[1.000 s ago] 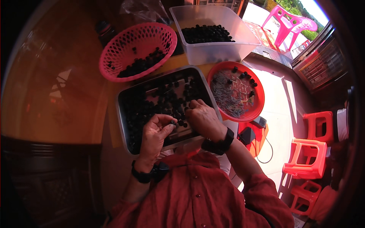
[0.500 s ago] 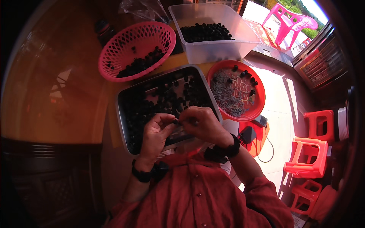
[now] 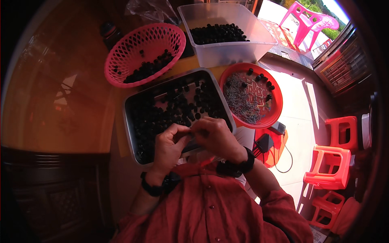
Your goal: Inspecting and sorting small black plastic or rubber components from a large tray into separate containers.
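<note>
My left hand (image 3: 169, 143) and my right hand (image 3: 214, 135) meet over the near edge of a metal tray (image 3: 129, 135). Fingers of both are pinched together, fingertip to fingertip. Whatever lies between them is too small and hidden to make out. Many small black cylindrical parts (image 3: 190, 107) are scattered in the tray beneath. Right of the tray stands a round red tray (image 3: 278, 106), holding a heap of thin metal pins (image 3: 247, 105) and several of the black parts.
Behind the tray are a pink lattice basket (image 3: 117, 48) and a clear plastic bin (image 3: 227, 54), both holding black parts. A black adapter (image 3: 265, 142) with a cable lies right of my right wrist. Red stools (image 3: 328, 166) stand at the far right, a pink chair (image 3: 310, 22) beyond the doorway.
Both hands stay together above the tray's near edge. My right hand has dropped slightly and its fingers have curled in closer to the left fingertips.
</note>
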Tool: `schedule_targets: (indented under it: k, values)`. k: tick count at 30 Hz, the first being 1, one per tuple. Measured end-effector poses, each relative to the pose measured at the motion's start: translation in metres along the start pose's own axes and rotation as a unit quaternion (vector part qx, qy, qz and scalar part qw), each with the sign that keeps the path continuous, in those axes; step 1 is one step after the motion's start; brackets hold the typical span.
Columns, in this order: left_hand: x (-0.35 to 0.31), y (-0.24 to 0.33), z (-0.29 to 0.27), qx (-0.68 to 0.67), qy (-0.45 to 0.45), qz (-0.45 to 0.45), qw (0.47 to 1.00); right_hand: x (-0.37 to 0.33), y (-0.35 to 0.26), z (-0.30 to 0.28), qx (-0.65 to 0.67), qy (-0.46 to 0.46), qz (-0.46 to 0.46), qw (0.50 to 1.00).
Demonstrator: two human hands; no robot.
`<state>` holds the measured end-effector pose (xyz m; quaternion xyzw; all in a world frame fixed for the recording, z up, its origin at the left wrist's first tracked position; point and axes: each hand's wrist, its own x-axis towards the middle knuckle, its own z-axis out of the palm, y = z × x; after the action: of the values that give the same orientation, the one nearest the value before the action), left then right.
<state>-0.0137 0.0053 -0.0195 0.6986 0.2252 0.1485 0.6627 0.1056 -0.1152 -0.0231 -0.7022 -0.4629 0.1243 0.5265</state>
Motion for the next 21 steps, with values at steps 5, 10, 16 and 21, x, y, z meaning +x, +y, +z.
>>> schedule_targets:
  k: [5,10,16,21]
  values:
    - [-0.003,0.004,0.000,0.151,-0.044,0.106,0.982,-0.007,-0.005,-0.006,0.052,-0.011,0.066,0.996]
    - [-0.006,0.012,0.009,-0.074,-0.019,0.007,0.997,-0.013,-0.011,-0.021,0.309,-0.062,0.206,0.926]
    - [0.004,0.009,0.020,-0.075,-0.051,0.044,0.995,-0.021,0.003,-0.021,0.490,-0.067,0.278,0.823]
    - [0.009,0.010,0.021,-0.109,-0.060,-0.010,0.992,-0.020,0.004,-0.020,0.600,-0.018,0.292,0.745]
